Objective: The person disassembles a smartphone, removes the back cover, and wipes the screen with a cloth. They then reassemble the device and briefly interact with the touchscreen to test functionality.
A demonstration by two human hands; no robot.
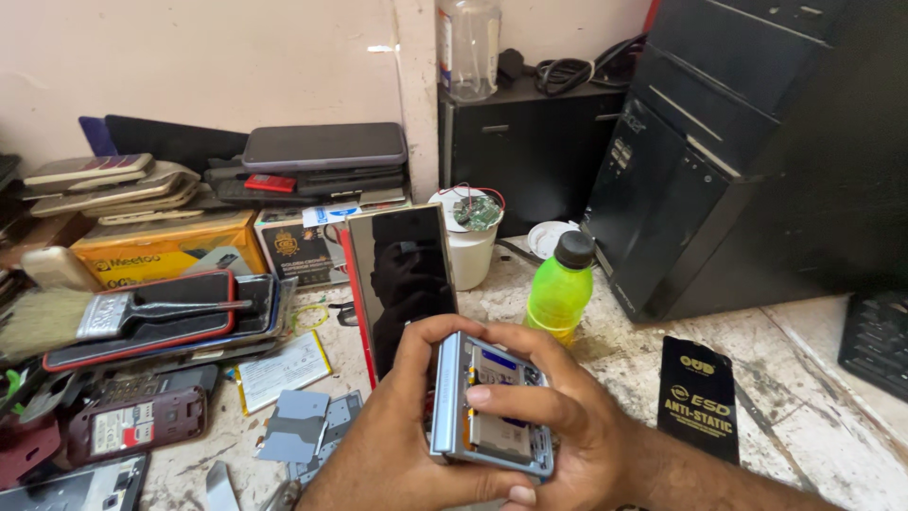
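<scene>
phone frame (490, 407) (opened up) gripped by l hand (397, 445) & r hand (558, 412)

We have a single view, from a camera worn on the head, looking forward and down across a cluttered stone worktop (813, 426) toward the wall (208, 57) at the top of the frame. It sits close: our hands fill the lower centre, and a black computer tower (747, 142) crowds the upper right.
</scene>
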